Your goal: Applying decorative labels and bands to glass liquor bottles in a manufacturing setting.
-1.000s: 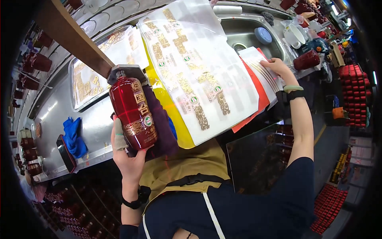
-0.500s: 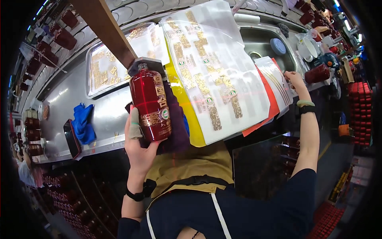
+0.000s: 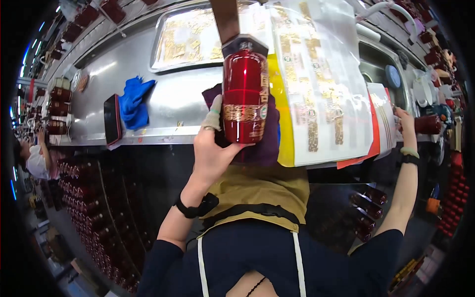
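My left hand [image 3: 213, 148] is closed round the lower left side of a glossy red bottle [image 3: 245, 101] with gold decoration. A finger wears a pale wrap, and the thumb lies under the base. The bottle's upper end meets a dark angular holder [image 3: 244, 43] on a brown bar. Beneath it lies a dark purple cloth [image 3: 267, 151]. Far to the right, my right hand [image 3: 406, 121] has its fingers drawn together by the edge of a white sheet with gold stripes [image 3: 382, 111]; what they pinch is too small to make out. Another red bottle [image 3: 428, 124] lies beside that hand.
Gold decal sheets [image 3: 316, 99] lie over a yellow sheet [image 3: 282, 123] and an orange-red one [image 3: 358, 159]. A metal tray [image 3: 157, 54] holds gold pieces. Left are a blue cloth [image 3: 133, 106] and a dark phone-like slab [image 3: 113, 120]. A sink holds a blue round item [image 3: 393, 76].
The whole view has shifted, so the bench and bottle appear farther right. My left hand still grips the bottle. My right hand stays by the striped sheet, fingers together.
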A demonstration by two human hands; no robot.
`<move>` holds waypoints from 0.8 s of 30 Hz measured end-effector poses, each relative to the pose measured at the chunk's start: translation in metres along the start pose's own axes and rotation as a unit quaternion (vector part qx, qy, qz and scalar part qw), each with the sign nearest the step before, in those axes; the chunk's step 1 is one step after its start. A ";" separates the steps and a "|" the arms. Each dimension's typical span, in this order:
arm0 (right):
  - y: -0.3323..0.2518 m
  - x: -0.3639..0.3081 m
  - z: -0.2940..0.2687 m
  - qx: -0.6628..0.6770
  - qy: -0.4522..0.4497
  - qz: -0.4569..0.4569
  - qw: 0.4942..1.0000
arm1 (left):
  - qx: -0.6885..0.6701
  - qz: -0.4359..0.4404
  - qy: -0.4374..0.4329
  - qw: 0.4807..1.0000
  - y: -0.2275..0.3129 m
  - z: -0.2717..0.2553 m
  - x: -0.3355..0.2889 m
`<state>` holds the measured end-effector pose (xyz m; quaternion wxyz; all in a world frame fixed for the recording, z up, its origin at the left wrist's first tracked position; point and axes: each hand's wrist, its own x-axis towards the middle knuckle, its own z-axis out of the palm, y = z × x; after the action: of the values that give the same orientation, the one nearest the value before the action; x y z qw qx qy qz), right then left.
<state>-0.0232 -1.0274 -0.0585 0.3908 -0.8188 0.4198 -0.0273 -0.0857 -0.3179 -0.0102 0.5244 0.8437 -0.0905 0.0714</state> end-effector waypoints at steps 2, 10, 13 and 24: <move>-0.010 -0.012 -0.009 0.095 0.008 0.012 0.995 | 0.023 0.003 -0.001 1.000 -0.004 -0.001 0.002; -0.094 -0.149 0.014 -0.019 -0.023 -0.295 0.955 | 0.025 0.014 0.007 1.000 -0.008 0.002 -0.001; -0.130 -0.162 0.034 -0.047 -0.018 -0.271 0.961 | -0.009 0.010 0.010 1.000 -0.008 0.004 0.001; -0.182 -0.013 0.163 -0.392 -0.007 -0.281 0.876 | -0.023 -0.018 -0.001 1.000 0.000 -0.001 0.000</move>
<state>0.1509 -0.8555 -0.0469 0.0165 -0.9885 0.1456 0.0361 -0.0859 -0.3174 -0.0100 0.5448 0.8328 -0.0777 0.0594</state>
